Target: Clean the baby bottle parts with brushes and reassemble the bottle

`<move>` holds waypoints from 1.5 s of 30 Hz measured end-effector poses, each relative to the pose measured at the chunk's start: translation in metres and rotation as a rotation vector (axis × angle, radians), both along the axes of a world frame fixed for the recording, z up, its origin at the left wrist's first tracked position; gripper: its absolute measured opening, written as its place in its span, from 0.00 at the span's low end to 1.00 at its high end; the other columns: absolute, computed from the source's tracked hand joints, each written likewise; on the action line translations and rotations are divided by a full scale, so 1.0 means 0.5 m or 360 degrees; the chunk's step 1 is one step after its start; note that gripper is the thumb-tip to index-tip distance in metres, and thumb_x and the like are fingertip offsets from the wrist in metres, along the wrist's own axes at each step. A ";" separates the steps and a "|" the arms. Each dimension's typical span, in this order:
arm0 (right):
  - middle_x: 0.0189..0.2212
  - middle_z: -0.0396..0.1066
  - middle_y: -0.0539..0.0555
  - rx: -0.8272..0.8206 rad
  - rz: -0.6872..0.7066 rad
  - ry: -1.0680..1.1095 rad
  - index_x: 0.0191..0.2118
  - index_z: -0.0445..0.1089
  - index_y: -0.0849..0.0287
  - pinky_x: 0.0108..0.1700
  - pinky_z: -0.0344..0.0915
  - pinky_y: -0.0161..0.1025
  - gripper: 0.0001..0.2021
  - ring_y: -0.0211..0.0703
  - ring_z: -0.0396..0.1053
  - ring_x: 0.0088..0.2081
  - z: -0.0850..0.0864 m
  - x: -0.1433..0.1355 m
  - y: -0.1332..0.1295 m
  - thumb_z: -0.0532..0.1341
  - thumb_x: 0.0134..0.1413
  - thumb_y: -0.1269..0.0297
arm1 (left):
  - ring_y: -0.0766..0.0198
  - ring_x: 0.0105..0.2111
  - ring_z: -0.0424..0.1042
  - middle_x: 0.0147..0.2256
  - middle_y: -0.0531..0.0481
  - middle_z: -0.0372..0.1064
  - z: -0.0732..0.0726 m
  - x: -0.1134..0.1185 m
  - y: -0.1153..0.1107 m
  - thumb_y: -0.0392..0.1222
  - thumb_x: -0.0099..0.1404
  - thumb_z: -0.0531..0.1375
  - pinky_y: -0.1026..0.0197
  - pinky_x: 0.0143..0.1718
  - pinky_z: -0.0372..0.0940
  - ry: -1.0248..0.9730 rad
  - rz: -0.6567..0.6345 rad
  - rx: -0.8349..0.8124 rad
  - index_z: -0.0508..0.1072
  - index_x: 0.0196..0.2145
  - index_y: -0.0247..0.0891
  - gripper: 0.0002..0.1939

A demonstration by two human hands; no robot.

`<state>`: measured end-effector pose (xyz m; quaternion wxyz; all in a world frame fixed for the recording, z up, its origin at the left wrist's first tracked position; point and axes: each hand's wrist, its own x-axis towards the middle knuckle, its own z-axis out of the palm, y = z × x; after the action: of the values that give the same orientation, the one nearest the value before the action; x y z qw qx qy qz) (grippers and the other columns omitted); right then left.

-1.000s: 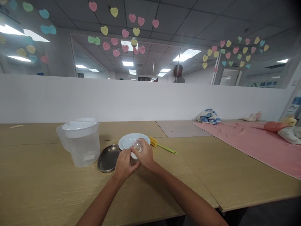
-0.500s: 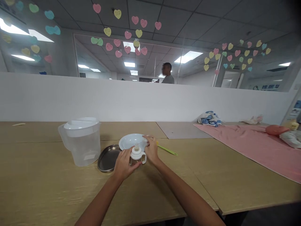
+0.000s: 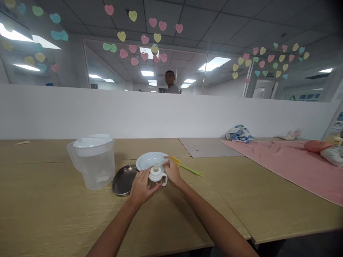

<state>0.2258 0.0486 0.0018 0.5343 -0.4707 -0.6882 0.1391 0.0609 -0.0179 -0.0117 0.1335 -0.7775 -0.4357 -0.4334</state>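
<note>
A clear baby bottle [image 3: 155, 175] with a white collar, a pale nipple and a white side handle stands upright in front of me. My left hand [image 3: 141, 186] is wrapped round its left side, the thumb across the front. At the bottle's upper right is my right hand [image 3: 172, 171], its fingers bent and drawn together just beyond the handle, over the plate's edge. Whatever is between those fingertips is too small to make out. Behind the bottle lies a white plate [image 3: 147, 159]; a round metal tray [image 3: 123, 182] is left of my left hand.
A translucent lidded pitcher [image 3: 97, 167] stands at the left. A spatula-like tool with a green handle [image 3: 191, 170] and yellow head lies right of the plate. Farther right are a pink cloth [image 3: 284, 160] and a crumpled blue-white cloth [image 3: 239, 134]. A person [image 3: 170, 82] is behind the glass.
My right fingers have shifted slightly, uncovering more of the tool's yellow head. My left hand stays on the baby bottle. The person behind the glass has moved left.
</note>
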 end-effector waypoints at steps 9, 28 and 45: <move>0.30 0.68 0.52 0.0539 0.0331 -0.0326 0.34 0.65 0.58 0.37 0.59 0.37 0.11 0.41 0.64 0.32 0.039 -0.029 -0.085 0.53 0.55 0.57 | 0.52 0.40 0.68 0.40 0.39 0.69 -0.005 -0.003 0.002 0.57 0.58 0.54 0.51 0.42 0.62 -0.0010 -0.0054 0.0039 0.62 0.52 0.31 0.31; 0.36 0.69 0.52 0.0366 0.0593 -0.0071 0.53 0.57 0.59 0.45 0.61 0.40 0.26 0.44 0.66 0.39 0.024 -0.016 -0.077 0.55 0.45 0.62 | 0.51 0.49 0.63 0.50 0.36 0.62 -0.012 -0.005 -0.004 0.52 0.63 0.52 0.48 0.49 0.57 -0.0120 -0.0214 -0.0149 0.44 0.62 0.33 0.36; 0.43 0.67 0.56 0.0570 0.0414 -0.0126 0.47 0.62 0.57 0.48 0.61 0.41 0.17 0.45 0.65 0.44 0.039 -0.037 -0.100 0.57 0.51 0.62 | 0.52 0.45 0.66 0.47 0.35 0.65 -0.007 0.000 -0.006 0.51 0.63 0.51 0.48 0.46 0.60 -0.0062 -0.0201 -0.0090 0.44 0.62 0.33 0.35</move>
<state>0.2073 -0.0015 0.0211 0.5594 -0.2807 -0.7773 0.0638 0.0607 -0.0208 -0.0153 0.0755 -0.7983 -0.4004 -0.4435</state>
